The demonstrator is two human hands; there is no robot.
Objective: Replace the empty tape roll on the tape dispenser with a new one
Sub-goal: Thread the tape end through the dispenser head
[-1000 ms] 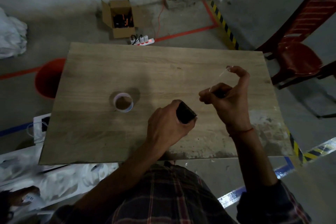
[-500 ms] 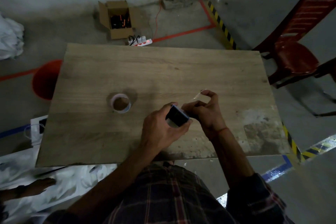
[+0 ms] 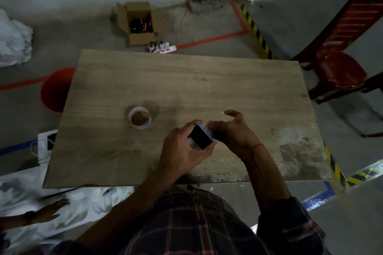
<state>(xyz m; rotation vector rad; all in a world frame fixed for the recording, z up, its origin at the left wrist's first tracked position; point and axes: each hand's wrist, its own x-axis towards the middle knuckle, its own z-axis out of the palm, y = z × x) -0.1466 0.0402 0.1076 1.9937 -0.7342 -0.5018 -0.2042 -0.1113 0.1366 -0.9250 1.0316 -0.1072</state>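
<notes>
- Just below the middle of the frame, the left hand [image 3: 182, 149] is wrapped around a small dark boxy tape dispenser [image 3: 200, 137], thumb on one side and fingers on the other, holding it above the table.
- Touching the dispenser's right edge, the right hand [image 3: 232, 132] works at it with curled fingers; whether they pinch anything is hidden. Its index finger points up and away, and a faint glint near the tip may be clear tape, too small to be sure.
- To the left of the hands, well apart, a pale cardboard tape ring with a thin white rim [image 3: 140, 117] lies flat on the table. It looks like the used-up core.
- All of this is over a light wood-grain rectangular table [image 3: 186, 80] that fills the centre of the frame.
- Judging by this, the old roll is already out and the dispenser seems loaded; what likely remains is threading the tape end and setting the dispenser down.
</notes>
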